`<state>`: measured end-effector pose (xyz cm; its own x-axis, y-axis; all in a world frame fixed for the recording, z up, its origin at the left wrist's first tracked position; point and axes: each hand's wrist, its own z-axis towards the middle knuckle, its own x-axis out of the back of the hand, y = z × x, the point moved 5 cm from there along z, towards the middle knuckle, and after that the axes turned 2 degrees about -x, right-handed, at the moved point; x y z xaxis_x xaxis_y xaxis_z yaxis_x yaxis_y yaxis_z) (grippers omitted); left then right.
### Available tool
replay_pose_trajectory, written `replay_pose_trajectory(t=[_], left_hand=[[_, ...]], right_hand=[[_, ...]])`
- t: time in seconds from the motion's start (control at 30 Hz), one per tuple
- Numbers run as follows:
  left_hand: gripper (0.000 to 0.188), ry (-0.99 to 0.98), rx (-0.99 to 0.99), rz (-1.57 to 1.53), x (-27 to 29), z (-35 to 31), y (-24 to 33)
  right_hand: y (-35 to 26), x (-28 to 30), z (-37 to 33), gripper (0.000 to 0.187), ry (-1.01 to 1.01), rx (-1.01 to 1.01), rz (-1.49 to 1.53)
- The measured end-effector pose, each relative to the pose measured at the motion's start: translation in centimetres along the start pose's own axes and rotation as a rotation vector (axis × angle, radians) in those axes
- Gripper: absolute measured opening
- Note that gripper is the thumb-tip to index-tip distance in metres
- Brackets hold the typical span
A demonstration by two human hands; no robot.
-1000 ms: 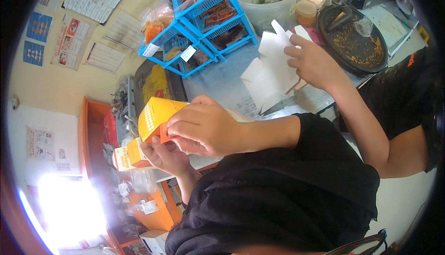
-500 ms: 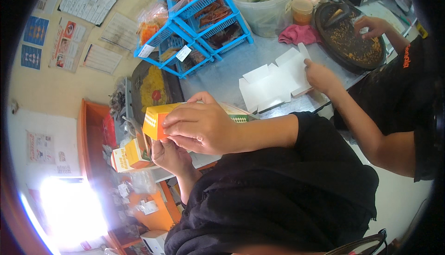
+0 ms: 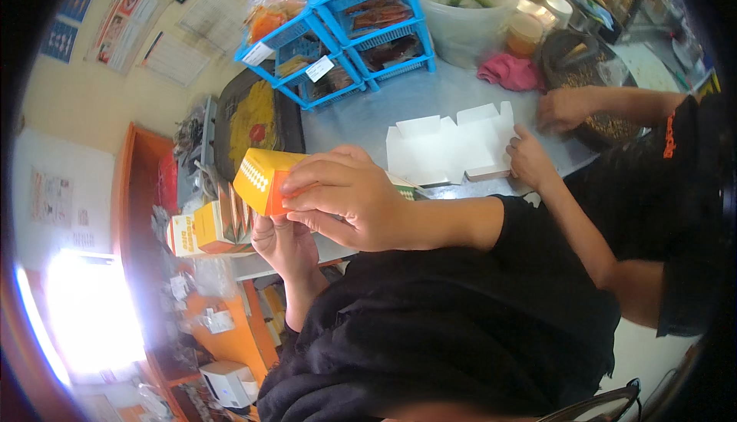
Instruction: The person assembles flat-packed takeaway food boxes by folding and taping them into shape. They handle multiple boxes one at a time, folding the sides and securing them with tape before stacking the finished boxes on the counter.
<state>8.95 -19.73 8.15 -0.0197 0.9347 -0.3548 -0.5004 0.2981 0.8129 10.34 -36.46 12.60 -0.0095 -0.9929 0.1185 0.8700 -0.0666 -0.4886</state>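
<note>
A small yellow and orange cardboard box (image 3: 259, 178) is held up in front of me, between both hands. My right hand (image 3: 349, 199) is closed over its right side, thumb below and fingers across the orange panel. Under the box, my left hand (image 3: 288, 247) pinches its lower edge; part of its fingers are hidden. Behind my right wrist a patterned green and white carton edge (image 3: 403, 186) shows. Beyond lies an opened white carton (image 3: 437, 146), flat on the metal table, with a co-worker's hand (image 3: 530, 159) at its right edge.
Blue stacked baskets (image 3: 334, 77) hold bagged food. A dark tray (image 3: 253, 130) with yellow contents stands nearby, and folded cartons (image 3: 207, 226) stand at the left. At the back right are a clear bucket (image 3: 468, 27), a pink cloth (image 3: 508, 71) and a dark stone mortar (image 3: 580, 57).
My hands tilt the box slightly, its yellow end turning upward. The co-worker's one hand has come from over the mortar toward the carton; the other has let go of its flap. The view has shifted.
</note>
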Motion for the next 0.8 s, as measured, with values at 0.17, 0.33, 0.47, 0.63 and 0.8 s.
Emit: replay_pose_trajectory(t=[0.17, 0.33, 0.47, 0.63, 0.8], left_hand=[[0.038, 0.023, -0.008, 0.084, 0.1, -0.6, 0.2], [0.025, -0.075, 0.000, 0.408, -0.9, -0.9, 1.7], [0.023, -0.090, 0.070, 0.782, -1.0, -0.9, 2.6], [0.037, 0.173, -0.529, 0.843, 4.5, -0.7, 8.4], [0.039, 0.564, -0.418, 1.330, 20.1, 4.0, 12.4]], right_hand=[[-0.7, -0.1, 0.0, 0.031, -0.099, 0.021, -0.146], [-0.9, -1.1, -0.8, 0.047, -0.271, 0.068, -0.313], [-0.2, -1.3, -1.2, 0.038, -0.141, 0.154, -0.237], [1.5, 3.2, -1.9, 0.029, 0.010, 0.032, -0.586], [4.1, 10.0, -2.0, 0.027, 0.419, -0.408, -0.051]])
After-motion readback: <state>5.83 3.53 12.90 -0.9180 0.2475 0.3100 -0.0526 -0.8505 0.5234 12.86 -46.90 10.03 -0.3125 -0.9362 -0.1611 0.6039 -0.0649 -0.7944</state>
